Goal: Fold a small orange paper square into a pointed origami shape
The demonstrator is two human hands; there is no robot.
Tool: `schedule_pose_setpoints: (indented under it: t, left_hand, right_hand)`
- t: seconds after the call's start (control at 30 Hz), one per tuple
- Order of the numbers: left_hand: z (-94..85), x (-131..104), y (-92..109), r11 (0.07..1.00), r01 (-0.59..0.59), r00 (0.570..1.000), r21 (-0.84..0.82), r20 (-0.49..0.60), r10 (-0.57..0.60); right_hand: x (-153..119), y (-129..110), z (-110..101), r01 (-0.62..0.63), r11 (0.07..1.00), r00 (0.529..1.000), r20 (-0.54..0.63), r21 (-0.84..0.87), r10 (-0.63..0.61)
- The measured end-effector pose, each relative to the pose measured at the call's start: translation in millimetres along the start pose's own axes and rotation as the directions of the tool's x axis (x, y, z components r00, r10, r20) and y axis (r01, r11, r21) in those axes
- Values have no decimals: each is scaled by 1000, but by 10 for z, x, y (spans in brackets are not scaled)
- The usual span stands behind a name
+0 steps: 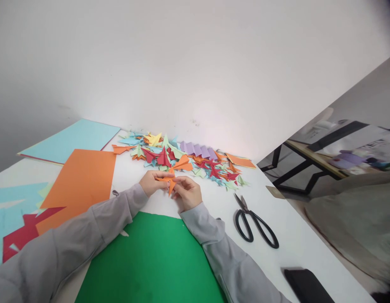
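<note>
Between my two hands is a small folded orange paper figure [170, 185] with pointed ends, held above the white table. My left hand [153, 182] pinches its left side. The fingers of my right hand [188, 192] are closed on its right side. Just beyond my hands lies a long heap of folded paper figures [163, 156] in red, orange, yellow, green and blue. A pleated strip of purple paper [198, 150] rests on the heap. The fingertips partly cover the orange figure.
A green sheet [150, 261] lies under my forearms. Orange sheets [84, 176], a light blue sheet [71, 141] and red scraps [27, 229] are at left. Black-handled scissors [255, 225] lie partly open at right, with a black flat object [307, 286] nearer. A wall [182, 67] rises behind.
</note>
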State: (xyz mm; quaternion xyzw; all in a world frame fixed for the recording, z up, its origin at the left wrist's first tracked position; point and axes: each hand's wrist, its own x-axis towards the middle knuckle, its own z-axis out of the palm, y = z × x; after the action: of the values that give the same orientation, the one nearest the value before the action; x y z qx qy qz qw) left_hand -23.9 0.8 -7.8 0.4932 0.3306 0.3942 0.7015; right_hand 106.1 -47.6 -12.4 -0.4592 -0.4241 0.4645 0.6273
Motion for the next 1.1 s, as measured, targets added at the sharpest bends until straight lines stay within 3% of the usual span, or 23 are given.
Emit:
schedule_pose_setpoints:
  t: [0.6,1.1]
  left_hand:
    - [24,-42,40,993,-108,993,45,58,105]
    - [44,-37,17,989,-117,993,86,-19,119]
  right_hand:
    - [-27,-13,8,-2,1000,999,-38,-11,2]
    - [-20,5,-6,56,998,995,-75,-32,-59]
